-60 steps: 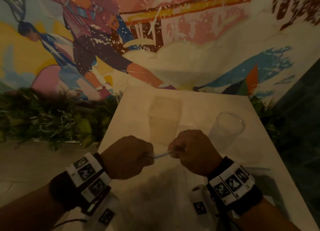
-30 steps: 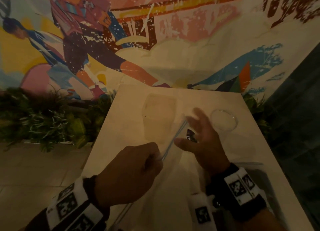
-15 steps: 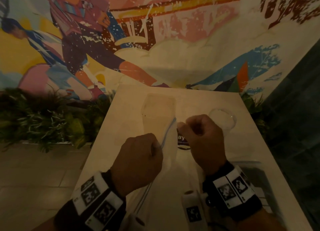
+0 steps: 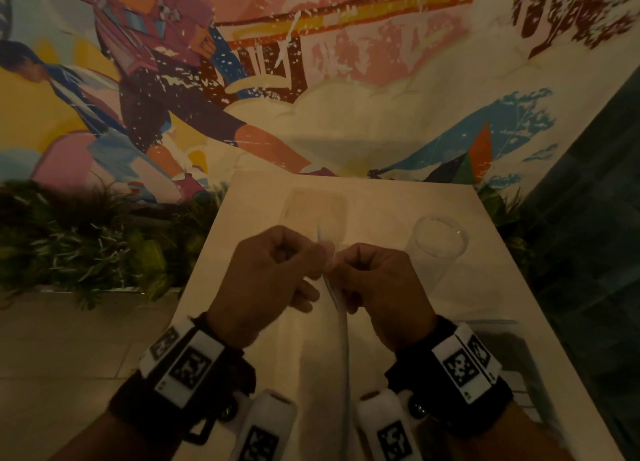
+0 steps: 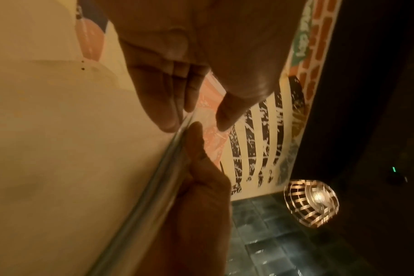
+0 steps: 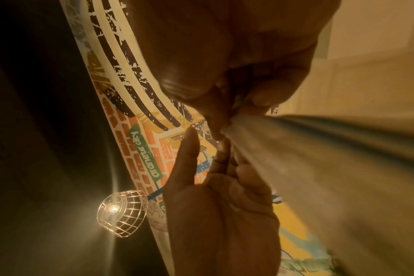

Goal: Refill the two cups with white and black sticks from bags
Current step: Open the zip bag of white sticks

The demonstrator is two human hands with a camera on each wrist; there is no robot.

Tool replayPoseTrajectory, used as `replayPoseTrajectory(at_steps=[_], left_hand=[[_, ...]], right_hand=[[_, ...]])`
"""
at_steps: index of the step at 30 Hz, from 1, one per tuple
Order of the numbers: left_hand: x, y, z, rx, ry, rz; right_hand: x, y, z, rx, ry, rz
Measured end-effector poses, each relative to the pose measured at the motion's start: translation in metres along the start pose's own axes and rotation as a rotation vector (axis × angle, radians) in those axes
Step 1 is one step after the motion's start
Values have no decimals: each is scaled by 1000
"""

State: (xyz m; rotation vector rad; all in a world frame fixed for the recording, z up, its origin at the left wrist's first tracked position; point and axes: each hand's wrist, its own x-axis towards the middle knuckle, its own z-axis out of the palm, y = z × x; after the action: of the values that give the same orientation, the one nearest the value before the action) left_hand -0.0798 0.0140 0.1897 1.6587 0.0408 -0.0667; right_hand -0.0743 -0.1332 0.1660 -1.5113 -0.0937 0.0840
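Item 1, clear plastic bag (image 4: pixel 341 339): thin, glossy, see-through film with a ridged zip strip along its top edge. I see it lifted over the near middle of the table, hanging slack toward me. The head view shows the strip as a pale blue line between the two fists; the left wrist view shows it as a shiny, rounded band. I cannot make out its contents.

Item 2, left hand (image 4: pixel 266 280): fingers curled, thumb and fingertips pinching the bag's top edge at the zip strip.

Item 3, right hand (image 4: pixel 381 287): fingers curled likewise, pinching the same top edge just beside the left hand; the knuckles nearly touch. In the right wrist view the film fans out in soft creases from the pinch.

Item 4, glass cup (image 4: pixel 438 244): clear, cylindrical, round rim, upright on the right side of the table, beyond the right hand. I cannot tell whether it holds anything.

Item 5, second clear bag (image 4: pixel 315 214): flat, rounded-rectangular, faint outline, lying on the far middle of the table.

Item 6, table (image 4: pixel 467 287): smooth, pale, matte, rectangular top.

Item 7, mural (image 4: pixel 311 79): painted wall, flat colours with a speckled, worn texture.

Item 8, plants (image 4: pixel 86 242): spiky green foliage left of the table.

Item 9, wire-cage lamp (image 6: pixel 121 212): lit, dome-shaped.
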Motion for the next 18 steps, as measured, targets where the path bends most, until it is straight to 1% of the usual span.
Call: replayPoseTrajectory(at_steps=[2, 5, 7, 9, 11, 14, 18], left_hand=[[7, -3, -1, -16, 9, -24], [13, -10, -3, -47, -44, -31], [14, -15, -5, -118, -70, -52], [15, -18, -6, -207, -108, -88], [15, -21, -5, -287, -162, -123], [14, -27, -2, -366, -209, -139], [12, -37, 4, -463, -209, -122]], right_hand=[[0, 3, 1, -4, -35, 20], [0, 8, 2, 19, -78, 48], [-1, 10, 2, 82, -83, 122], [-1, 11, 2, 159, -83, 222], [0, 14, 3, 262, -97, 275], [2, 21, 7, 415, -105, 288], [1, 24, 13, 625, -150, 308]])
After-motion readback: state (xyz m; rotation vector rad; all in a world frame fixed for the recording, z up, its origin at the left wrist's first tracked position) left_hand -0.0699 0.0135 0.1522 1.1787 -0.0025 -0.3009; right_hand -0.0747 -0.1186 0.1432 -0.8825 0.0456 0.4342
